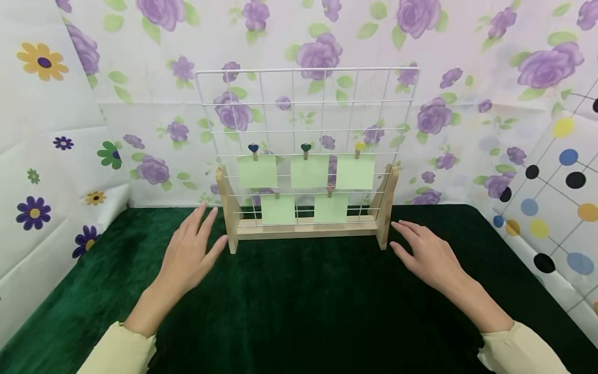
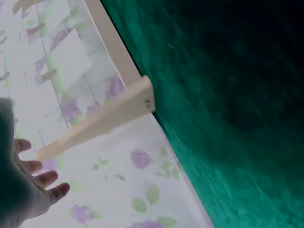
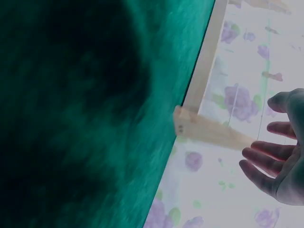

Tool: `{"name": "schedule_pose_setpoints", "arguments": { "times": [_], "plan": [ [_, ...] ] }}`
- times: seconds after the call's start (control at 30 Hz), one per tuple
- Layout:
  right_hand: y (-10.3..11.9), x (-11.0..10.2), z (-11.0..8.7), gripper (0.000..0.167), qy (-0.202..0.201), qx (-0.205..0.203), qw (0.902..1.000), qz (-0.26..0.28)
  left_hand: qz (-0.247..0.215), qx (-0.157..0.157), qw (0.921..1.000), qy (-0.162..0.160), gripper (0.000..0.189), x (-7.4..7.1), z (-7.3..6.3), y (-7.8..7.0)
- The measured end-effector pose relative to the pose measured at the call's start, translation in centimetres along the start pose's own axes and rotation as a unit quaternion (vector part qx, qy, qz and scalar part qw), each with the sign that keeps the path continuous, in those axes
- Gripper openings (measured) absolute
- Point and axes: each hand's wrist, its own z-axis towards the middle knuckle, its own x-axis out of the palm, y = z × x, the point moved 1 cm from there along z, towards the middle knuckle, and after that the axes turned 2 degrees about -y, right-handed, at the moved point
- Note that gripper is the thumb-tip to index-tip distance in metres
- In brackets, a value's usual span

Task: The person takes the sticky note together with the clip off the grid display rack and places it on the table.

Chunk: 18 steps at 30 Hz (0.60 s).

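A white wire grid point(image 1: 308, 130) stands upright in a wooden stand point(image 1: 308, 232). Several pale green paper notes point(image 1: 309, 172) hang on it in two rows, held by small wooden clips; the upper clips carry heart tops, two dark and one yellow point(image 1: 359, 146). My left hand point(image 1: 189, 249), fingers spread, is just outside the stand's left leg point(image 1: 227, 210). On the other side my right hand point(image 1: 427, 254) lies close by the right leg point(image 1: 386, 208), its fingers extended. Both wrist views show the hands with nothing in them, near the wooden legs point(image 2: 104, 116).
Dark green plush cloth point(image 1: 299, 301) covers the table beneath the stand. Behind rises a sheet with purple flowers point(image 1: 320, 54). A flowered sheet point(image 1: 35, 156) borders the left side, and a dotted one point(image 1: 560, 208) the right.
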Motion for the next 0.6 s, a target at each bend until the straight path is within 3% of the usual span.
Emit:
{"name": "schedule_pose_setpoints", "arguments": {
  "times": [0.23, 0.4, 0.6],
  "plan": [
    [1.7, -0.9, 1.6, 0.036, -0.011, 0.005, 0.9981, 0.060, -0.135, -0.027, 0.9901, -0.027, 0.054, -0.9, 0.8, -2.0],
    [2.4, -2.3, 2.8, 0.032, -0.025, 0.018, 0.9916, 0.125, -0.209, -0.076, 0.9748, -0.018, 0.052, -1.7, 1.7, -2.8],
    [3.8, -2.9, 4.9, 0.032, -0.006, 0.033, 0.9823, 0.184, -0.269, -0.136, 0.9535, -0.004, 0.051, -2.2, 3.5, -3.1]
  ]
}}
